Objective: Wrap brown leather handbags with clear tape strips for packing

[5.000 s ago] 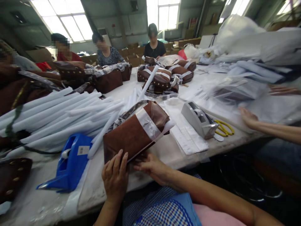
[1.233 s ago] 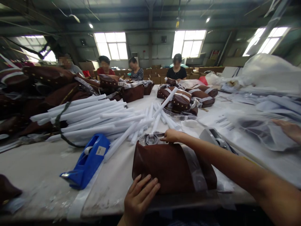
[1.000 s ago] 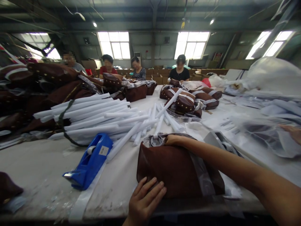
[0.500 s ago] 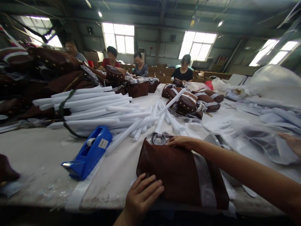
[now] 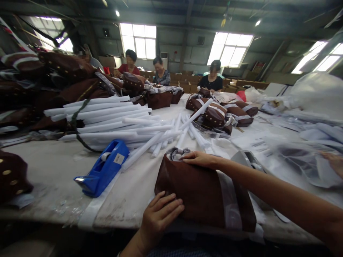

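Observation:
A brown bag point(image 5: 198, 192) with a clear tape band lies on the white table point(image 5: 50, 167) right in front of me. My left hand point(image 5: 159, 214) rests on its near left corner, fingers spread flat and holding nothing. My right hand point(image 5: 199, 159) reaches across to the bag's far top edge, fingers laid on the rim beside the wrapped handle point(image 5: 175, 153). Whether those fingers grip the rim is unclear.
A blue tape dispenser point(image 5: 103, 173) sits left of the bag. A grey dispenser point(image 5: 248, 159) is partly hidden behind my right arm. White paper rolls point(image 5: 112, 125) spread across the middle, with more brown bags point(image 5: 217, 114) beyond. Several people sit at the far end; another person's hand point(image 5: 333, 164) is at right.
Five seconds ago both hands were at the bag's near end. Since then the bag has been turned and my right hand stays at its far edge; the view has shifted slightly.

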### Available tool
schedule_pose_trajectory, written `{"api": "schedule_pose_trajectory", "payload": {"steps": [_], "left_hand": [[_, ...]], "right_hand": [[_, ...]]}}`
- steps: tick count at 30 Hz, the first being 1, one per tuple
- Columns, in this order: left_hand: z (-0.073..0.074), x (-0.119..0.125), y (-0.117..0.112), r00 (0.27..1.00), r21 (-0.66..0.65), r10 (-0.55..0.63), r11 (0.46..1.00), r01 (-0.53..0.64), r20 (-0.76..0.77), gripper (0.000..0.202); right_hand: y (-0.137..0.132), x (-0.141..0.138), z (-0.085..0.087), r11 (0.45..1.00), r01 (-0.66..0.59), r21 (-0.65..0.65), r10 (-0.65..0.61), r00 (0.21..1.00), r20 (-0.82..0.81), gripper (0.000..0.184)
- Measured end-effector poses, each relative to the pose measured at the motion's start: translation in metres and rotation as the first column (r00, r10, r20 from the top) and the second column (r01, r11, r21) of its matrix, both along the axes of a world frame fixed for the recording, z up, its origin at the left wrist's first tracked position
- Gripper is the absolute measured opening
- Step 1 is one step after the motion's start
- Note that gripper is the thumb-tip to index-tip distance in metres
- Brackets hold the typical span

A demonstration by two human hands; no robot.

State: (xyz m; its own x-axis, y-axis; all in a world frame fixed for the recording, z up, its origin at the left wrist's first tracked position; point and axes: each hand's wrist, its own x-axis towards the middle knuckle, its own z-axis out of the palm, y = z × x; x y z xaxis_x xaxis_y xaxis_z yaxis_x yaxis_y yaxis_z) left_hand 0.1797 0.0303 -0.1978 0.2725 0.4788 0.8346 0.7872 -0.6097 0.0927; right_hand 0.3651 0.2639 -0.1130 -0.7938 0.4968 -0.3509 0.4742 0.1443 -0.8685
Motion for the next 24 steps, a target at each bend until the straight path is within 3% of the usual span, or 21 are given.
{"api": "schedule_pose_trajectory", "payload": {"steps": [5,10,14,19,21,24], "left_hand": [[-0.002,-0.001,0.000,1.000,-0.008,0.005,1.000,-0.005,0.003,0.028],[0.000,0.001,0.001,1.000,0.006,0.018,1.000,-0.018,-0.006,0.028],[0.000,0.002,0.000,0.999,0.003,0.041,0.999,-0.041,0.000,0.028],[-0.003,0.005,-0.001,0.999,-0.003,0.052,0.999,-0.052,0.002,0.027],[-0.004,0.006,-0.001,0.999,-0.010,0.055,0.998,-0.055,0.000,0.027],[-0.004,0.007,-0.002,0.998,-0.011,0.066,0.998,-0.066,-0.010,0.029]], "right_hand": [[0.002,-0.011,0.000,0.993,-0.080,-0.091,0.069,0.990,-0.123,0.056],[-0.002,-0.020,0.001,0.993,-0.036,-0.114,0.012,0.979,-0.201,0.072],[-0.010,-0.025,-0.001,0.999,0.007,0.052,0.005,0.973,-0.229,0.065],[-0.030,-0.026,0.008,0.983,0.114,0.147,-0.075,0.967,-0.244,0.050],[-0.042,-0.026,0.013,0.944,0.127,0.304,-0.043,0.963,-0.267,0.037],[-0.064,-0.023,0.015,0.821,0.146,0.552,0.048,0.945,-0.322,0.017]]}}
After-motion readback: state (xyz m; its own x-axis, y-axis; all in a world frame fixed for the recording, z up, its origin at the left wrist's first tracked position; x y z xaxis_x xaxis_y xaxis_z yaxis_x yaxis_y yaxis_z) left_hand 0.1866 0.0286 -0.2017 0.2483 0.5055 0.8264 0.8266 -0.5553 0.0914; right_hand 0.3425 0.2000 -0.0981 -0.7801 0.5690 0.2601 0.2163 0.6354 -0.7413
